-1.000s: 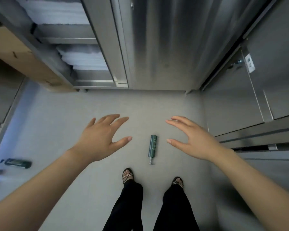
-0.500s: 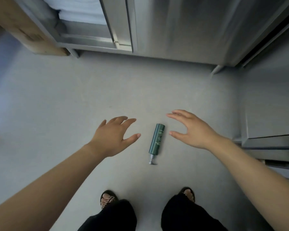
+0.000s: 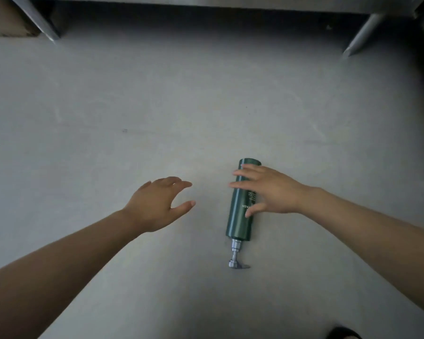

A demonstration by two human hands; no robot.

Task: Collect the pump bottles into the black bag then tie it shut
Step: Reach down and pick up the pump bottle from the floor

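Observation:
A dark green pump bottle (image 3: 239, 221) with a silver pump head lies on its side on the grey floor, pump end toward me. My right hand (image 3: 269, 189) reaches over its upper half, fingers spread across the body and thumb beside it, not closed round it. My left hand (image 3: 157, 204) hovers open to the left of the bottle, apart from it and empty. No black bag is in view.
Metal cabinet legs stand at the far left (image 3: 42, 23) and far right (image 3: 360, 37), with the cabinet base along the top edge. A cardboard box corner (image 3: 5, 18) sits at the top left. A dark shoe tip (image 3: 343, 333) shows at the bottom.
The view has dropped much closer to the floor. My right hand has moved from beside the bottle onto its upper half. My left hand stays open to the left.

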